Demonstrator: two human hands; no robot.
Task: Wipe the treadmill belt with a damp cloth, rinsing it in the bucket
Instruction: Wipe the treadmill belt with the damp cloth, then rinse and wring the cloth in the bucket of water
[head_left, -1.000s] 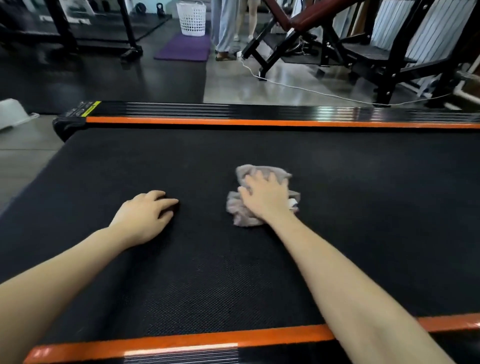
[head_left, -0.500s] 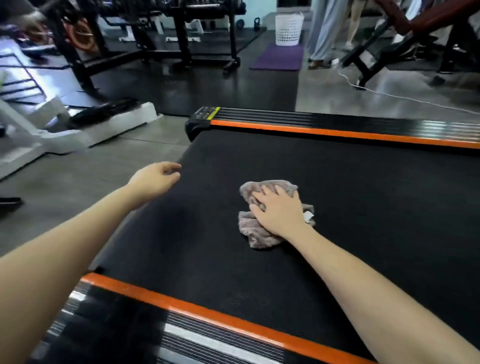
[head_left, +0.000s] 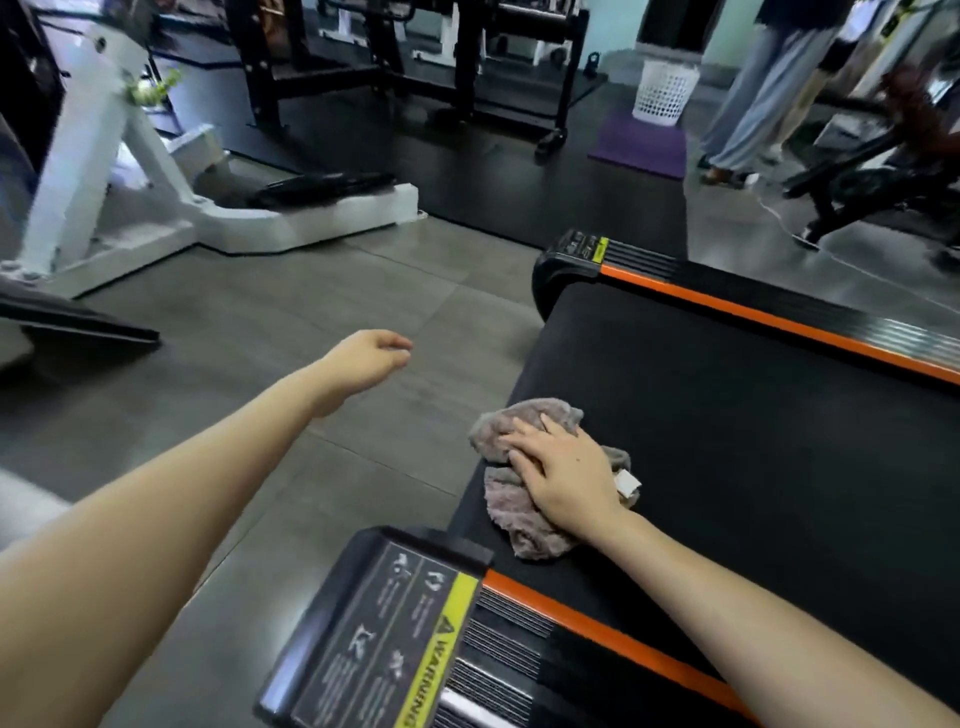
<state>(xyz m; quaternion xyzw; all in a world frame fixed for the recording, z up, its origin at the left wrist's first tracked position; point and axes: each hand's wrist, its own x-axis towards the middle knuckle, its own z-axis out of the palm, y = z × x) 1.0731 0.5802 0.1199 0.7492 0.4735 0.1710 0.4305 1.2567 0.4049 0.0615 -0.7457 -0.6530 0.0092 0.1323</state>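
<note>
The right hand (head_left: 563, 475) lay flat on the crumpled grey cloth (head_left: 524, 525), fingers nearly straight, pressing it on the black treadmill belt (head_left: 753, 467) near the belt's left edge, at the lower centre of the frame. The left hand (head_left: 366, 358) hung over the grey floor (head_left: 291, 322), fingers loosely curled, holding nothing. A white basket (head_left: 664, 93) stood at the upper right.
</note>
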